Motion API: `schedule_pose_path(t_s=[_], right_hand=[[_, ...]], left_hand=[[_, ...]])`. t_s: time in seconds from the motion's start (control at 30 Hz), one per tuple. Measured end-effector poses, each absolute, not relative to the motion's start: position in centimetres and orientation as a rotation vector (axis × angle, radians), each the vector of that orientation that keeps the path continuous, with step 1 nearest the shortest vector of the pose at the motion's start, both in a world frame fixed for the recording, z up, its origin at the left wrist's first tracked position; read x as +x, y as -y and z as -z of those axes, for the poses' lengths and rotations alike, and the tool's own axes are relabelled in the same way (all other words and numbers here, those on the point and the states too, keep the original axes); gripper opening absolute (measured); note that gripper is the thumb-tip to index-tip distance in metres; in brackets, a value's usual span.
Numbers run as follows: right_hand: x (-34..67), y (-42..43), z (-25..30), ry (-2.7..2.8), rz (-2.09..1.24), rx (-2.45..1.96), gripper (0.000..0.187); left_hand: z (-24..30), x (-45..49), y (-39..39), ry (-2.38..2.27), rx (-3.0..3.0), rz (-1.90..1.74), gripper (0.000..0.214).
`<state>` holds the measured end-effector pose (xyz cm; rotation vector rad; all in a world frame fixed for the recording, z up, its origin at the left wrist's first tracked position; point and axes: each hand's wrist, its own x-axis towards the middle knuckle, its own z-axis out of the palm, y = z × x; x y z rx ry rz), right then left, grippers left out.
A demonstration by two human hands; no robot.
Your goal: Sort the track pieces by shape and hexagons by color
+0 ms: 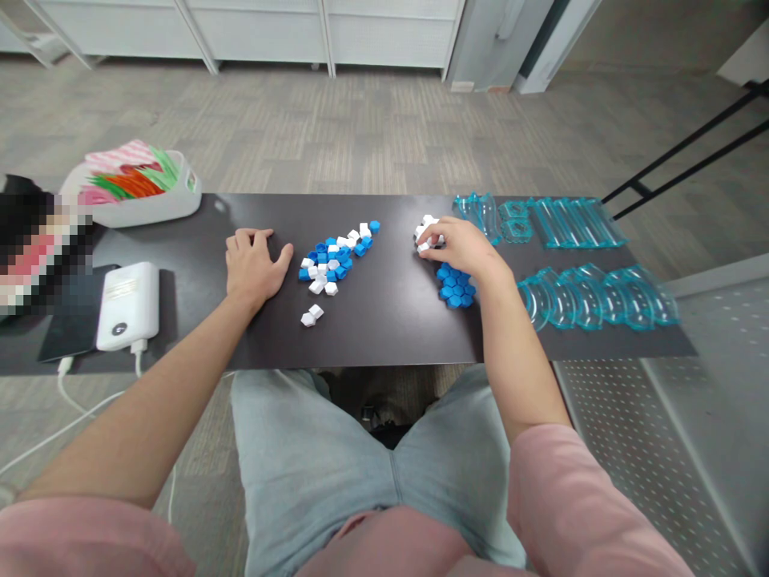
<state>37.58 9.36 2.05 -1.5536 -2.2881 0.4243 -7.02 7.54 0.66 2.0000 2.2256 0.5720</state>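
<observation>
This is looking like an office workroom: grey carpet tiles (360, 136) are running back to white perforated panels (258, 32) along the far wall, and a cabled white power bank (127, 304) is lying on the dark desk (384, 320) at the near left.

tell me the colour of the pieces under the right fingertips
White pieces, best in head view.

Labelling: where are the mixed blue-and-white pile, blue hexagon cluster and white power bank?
mixed blue-and-white pile (335, 258), head view, heap's middle
blue hexagon cluster (455, 288), head view, centre
white power bank (128, 308), head view, top
</observation>
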Motion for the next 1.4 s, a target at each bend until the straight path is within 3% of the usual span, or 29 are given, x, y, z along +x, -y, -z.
schedule_pose_path(t_s=[0.23, 0.5, 1.0, 1.4], right_hand=[[37.3, -9.2, -2.3, 2.277, -0.45, -1.562, 0.02], [38.5, -9.5, -2.1, 2.231, -0.44, -1.545, 0.037], [39.9, -9.8, -1.8, 2.184, -0.408, -1.579, 0.028], [40.7, -9.3, -1.5, 2.07, -0.25, -1.72, 0.041]], left_hand=[[-0.6, -7.1, -7.5, -2.233, 2.01, -0.567, 0.062], [-0.3, -7.3, -7.6, -2.236, 2.027, -0.576, 0.061], [0.3, -7.7, -8.0, -2.211, 2.028, -0.63, 0.058], [0.6, -7.9, -8.1, -2.196, 2.04, -0.655, 0.059]])
